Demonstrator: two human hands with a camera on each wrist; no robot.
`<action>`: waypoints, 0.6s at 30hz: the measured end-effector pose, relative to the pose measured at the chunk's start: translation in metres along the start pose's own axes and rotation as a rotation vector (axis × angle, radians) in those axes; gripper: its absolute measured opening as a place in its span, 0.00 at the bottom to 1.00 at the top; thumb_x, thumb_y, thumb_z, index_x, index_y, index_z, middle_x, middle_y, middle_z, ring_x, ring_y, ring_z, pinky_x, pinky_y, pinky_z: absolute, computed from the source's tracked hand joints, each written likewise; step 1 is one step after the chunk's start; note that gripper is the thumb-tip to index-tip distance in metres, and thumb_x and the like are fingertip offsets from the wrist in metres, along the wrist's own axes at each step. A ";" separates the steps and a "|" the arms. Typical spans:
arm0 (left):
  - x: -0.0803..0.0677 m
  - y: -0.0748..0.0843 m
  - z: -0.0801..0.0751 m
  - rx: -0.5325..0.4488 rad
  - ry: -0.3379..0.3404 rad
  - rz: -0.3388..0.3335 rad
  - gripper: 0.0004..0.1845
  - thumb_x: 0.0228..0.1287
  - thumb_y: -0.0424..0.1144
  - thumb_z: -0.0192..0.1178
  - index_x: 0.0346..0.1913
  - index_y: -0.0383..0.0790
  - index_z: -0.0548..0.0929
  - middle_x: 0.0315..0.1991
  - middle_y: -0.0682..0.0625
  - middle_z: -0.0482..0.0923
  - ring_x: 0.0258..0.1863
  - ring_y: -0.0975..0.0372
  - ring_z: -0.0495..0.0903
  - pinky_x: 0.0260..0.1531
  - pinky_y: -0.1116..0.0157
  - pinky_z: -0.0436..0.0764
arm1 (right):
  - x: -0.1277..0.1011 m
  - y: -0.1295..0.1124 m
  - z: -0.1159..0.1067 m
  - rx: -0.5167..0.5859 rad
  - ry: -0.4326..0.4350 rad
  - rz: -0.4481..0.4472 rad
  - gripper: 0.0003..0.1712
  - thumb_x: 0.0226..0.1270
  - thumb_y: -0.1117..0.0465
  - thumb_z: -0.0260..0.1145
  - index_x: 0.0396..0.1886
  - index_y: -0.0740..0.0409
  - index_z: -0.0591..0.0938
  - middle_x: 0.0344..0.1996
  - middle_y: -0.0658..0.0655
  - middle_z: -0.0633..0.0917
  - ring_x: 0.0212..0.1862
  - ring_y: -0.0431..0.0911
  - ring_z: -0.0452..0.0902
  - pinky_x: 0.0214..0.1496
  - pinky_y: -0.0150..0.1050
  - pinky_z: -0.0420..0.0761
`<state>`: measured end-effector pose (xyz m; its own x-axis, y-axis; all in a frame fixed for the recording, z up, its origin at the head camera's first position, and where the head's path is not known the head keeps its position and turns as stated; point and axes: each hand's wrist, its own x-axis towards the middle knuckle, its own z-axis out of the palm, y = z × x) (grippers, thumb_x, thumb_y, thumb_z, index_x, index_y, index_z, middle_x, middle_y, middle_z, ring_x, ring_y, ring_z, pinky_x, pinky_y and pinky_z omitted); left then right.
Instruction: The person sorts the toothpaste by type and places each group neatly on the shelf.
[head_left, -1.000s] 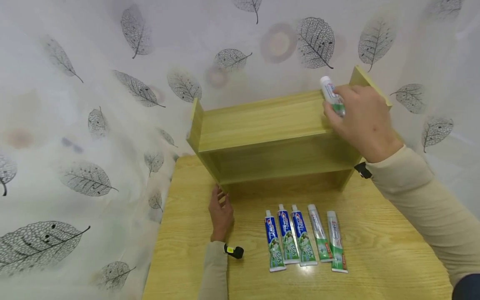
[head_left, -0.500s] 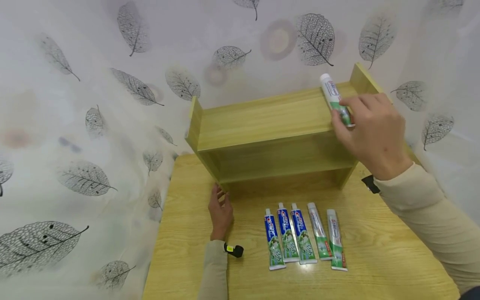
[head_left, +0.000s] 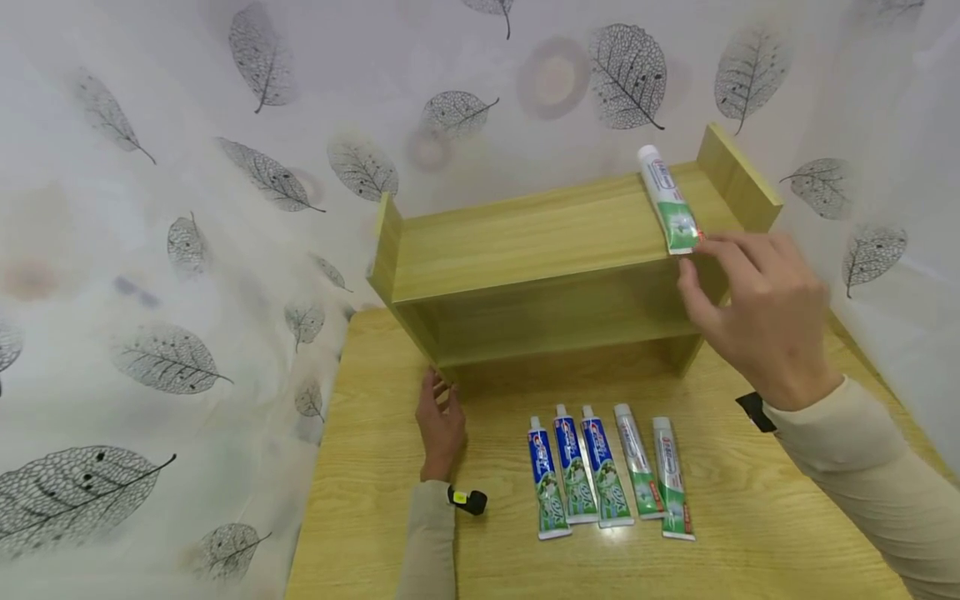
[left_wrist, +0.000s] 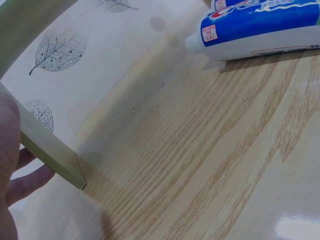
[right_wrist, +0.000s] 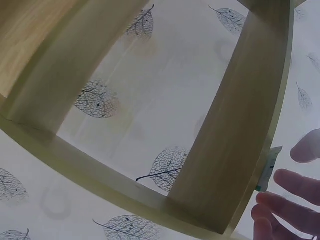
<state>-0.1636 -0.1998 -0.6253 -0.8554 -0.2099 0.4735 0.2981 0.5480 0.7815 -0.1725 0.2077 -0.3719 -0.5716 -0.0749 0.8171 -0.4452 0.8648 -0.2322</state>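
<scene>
Head view: at the right end of the upper board of a pale wooden shelf [head_left: 517,242], one white-and-green toothpaste tube [head_left: 669,204], lying flat with white cap toward the far edge and crimped tail at the near edge. Just beside that tail, the right hand [head_left: 772,317], with thumb and fingers parted and gently bent, gripping nothing; contact between fingertip and tube impossible to settle. To the left, at the foot of the shelf's left side panel [head_left: 386,250], the left hand [head_left: 441,429], with panel between thumb and fingers, holding it lightly or firmly, impossible to tell. On the wood-grained table [head_left: 367,467], near side of the shelf, a row of five tubes, caps pointing far: three blue-and-green tubes [head_left: 576,471] at left, two more white-and-green tubes [head_left: 639,462] at right, tail ends of this pair close together. Behind and at both sides, a pale covering with a leaf print [head_left: 172,275]. On both arms, beige sleeves [head_left: 847,450].

Left wrist view: at left, foot of the side panel standing on the table, fingers showing beyond it; at right, well apart from the hand, blue tube ends with white caps.

Right wrist view: shelf boards seen from below, tube tail jutting past the upper board's edge, spread fingers just beside it.
</scene>
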 end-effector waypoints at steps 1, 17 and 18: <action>0.000 0.000 0.000 -0.001 -0.002 0.000 0.26 0.83 0.31 0.59 0.79 0.38 0.73 0.59 0.33 0.84 0.55 0.39 0.89 0.45 0.43 0.94 | -0.004 0.000 -0.001 -0.001 0.000 0.002 0.27 0.80 0.51 0.61 0.46 0.74 0.89 0.45 0.73 0.92 0.41 0.70 0.81 0.38 0.63 0.81; 0.000 0.001 0.000 0.008 -0.012 -0.010 0.26 0.83 0.31 0.58 0.79 0.41 0.72 0.59 0.32 0.84 0.55 0.40 0.89 0.45 0.42 0.93 | -0.049 0.001 0.004 -0.023 -0.022 0.036 0.25 0.77 0.51 0.60 0.40 0.71 0.90 0.42 0.70 0.93 0.41 0.68 0.87 0.31 0.61 0.83; 0.000 0.001 0.000 0.009 -0.012 -0.010 0.26 0.83 0.31 0.58 0.79 0.41 0.72 0.59 0.32 0.84 0.55 0.40 0.89 0.45 0.42 0.93 | -0.052 0.002 0.005 -0.025 -0.036 0.035 0.25 0.77 0.51 0.60 0.39 0.70 0.90 0.42 0.70 0.93 0.41 0.68 0.87 0.30 0.61 0.84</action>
<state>-0.1633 -0.1996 -0.6244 -0.8635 -0.2058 0.4605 0.2853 0.5536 0.7824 -0.1471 0.2106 -0.4175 -0.6109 -0.0617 0.7893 -0.4071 0.8795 -0.2464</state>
